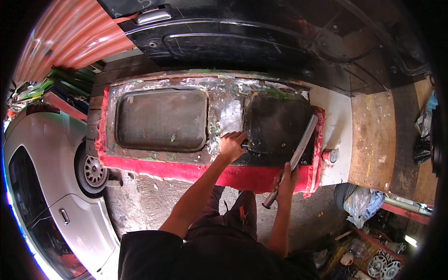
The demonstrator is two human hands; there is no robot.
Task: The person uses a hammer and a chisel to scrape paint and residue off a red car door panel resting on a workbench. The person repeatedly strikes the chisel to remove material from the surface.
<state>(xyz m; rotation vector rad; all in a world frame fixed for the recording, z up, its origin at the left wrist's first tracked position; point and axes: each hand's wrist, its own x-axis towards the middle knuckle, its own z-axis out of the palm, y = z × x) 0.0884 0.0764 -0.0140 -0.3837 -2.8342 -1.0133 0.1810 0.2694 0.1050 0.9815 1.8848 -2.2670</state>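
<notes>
A worn metal panel point(225, 116) with two recessed sections and flaking paint lies on a red cloth point(196, 171) in front of me. My left hand point(232, 145) is closed round a small dark-handled tool point(246, 144), low over the middle of the panel beside the right-hand recess. The tool's far end is too small to make out. Over by the panel's right edge, my right hand point(285, 181) grips a long grey metal tube point(303, 142) near its lower end. The tube slants up and away to the right, across the panel's right end.
A large black vehicle panel with a chrome handle point(152, 15) stands behind the work surface. To the left is a silver car point(65, 172). A small red-and-white can point(330, 157) stands at the right on a white surface. Plastic bags point(358, 205) and wheel covers point(383, 267) sit lower right.
</notes>
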